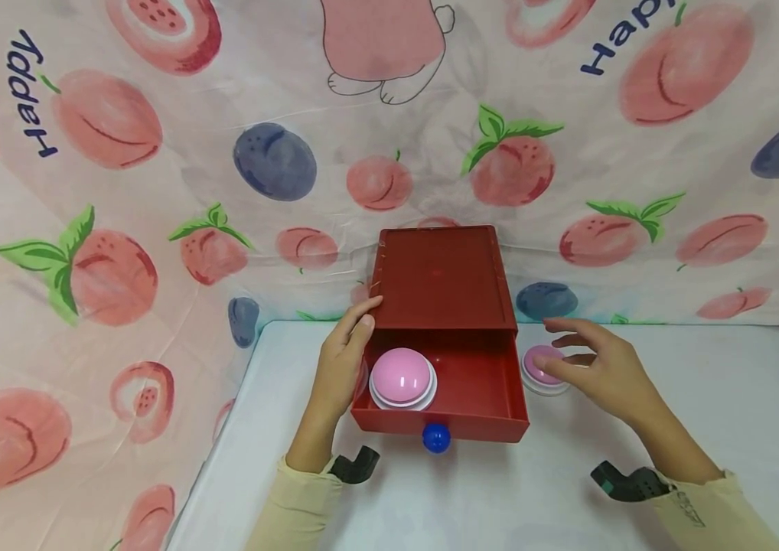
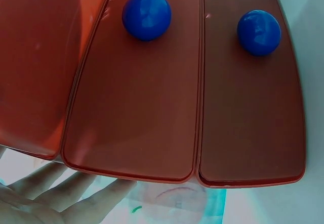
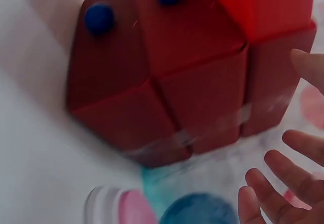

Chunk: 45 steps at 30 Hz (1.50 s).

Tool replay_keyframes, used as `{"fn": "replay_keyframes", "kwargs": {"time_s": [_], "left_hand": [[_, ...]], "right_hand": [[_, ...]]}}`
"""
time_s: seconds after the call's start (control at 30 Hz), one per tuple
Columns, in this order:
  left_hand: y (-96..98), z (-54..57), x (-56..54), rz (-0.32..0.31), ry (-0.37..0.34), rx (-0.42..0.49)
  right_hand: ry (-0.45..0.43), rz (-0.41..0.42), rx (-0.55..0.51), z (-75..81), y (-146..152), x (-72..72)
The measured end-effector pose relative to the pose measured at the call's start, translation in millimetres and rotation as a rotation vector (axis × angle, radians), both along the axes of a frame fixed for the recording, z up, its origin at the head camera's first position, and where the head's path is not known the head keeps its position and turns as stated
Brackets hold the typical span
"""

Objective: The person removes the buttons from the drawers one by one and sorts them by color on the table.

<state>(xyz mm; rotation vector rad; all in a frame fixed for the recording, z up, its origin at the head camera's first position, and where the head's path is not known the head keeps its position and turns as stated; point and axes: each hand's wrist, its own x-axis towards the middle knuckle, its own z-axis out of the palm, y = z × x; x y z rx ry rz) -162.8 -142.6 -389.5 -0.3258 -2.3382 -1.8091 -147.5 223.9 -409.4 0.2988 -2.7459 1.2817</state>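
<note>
A red drawer cabinet (image 1: 439, 279) stands near the back edge of the table, its top drawer (image 1: 475, 386) pulled out. Inside the drawer, at the left, sits a pink dome on a white round base (image 1: 401, 376). My left hand (image 1: 340, 363) rests along the cabinet's left side, with its fingers extended in the left wrist view. On the right, my right hand (image 1: 606, 371) is raised, fingers spread and holding nothing. In the head view it overlaps a second pink-topped white round object (image 1: 541, 363), which lies on the table beside the cabinet.
Blue ball knobs (image 2: 147, 16) stick out from the drawer fronts, and the two lower drawers are closed. A fruit-print cloth (image 1: 314, 291) hangs behind the white table (image 1: 486, 497).
</note>
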Motion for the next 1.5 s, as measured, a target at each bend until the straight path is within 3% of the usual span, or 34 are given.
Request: {"fn": "replay_keyframes", "kwargs": {"time_s": [0.23,0.43,0.67,0.93,1.13,1.5], "left_hand": [[-0.4,0.9,0.0,0.008,0.003,-0.001],[-0.9,0.7,-0.5,0.007,0.003,0.006],[-0.9,1.2,-0.5,0.002,0.005,0.012],[-1.7,1.0,-0.2,0.000,0.004,0.013],[0.0,0.2,-1.5,-0.001,0.011,0.016],[-0.3,-2.0,-0.4,-0.007,0.010,0.009]], "right_hand": [[0.103,0.017,-0.031,32.2,-15.3,12.3],[0.223,0.085,-0.093,56.4,-29.1,18.2],[0.229,0.164,-0.123,79.9,-53.7,27.4],[0.246,0.264,-0.106,88.6,-89.4,33.0],[0.206,0.309,-0.046,91.8,-108.8,32.7],[0.108,0.434,0.074,93.7,-134.0,17.8]]}}
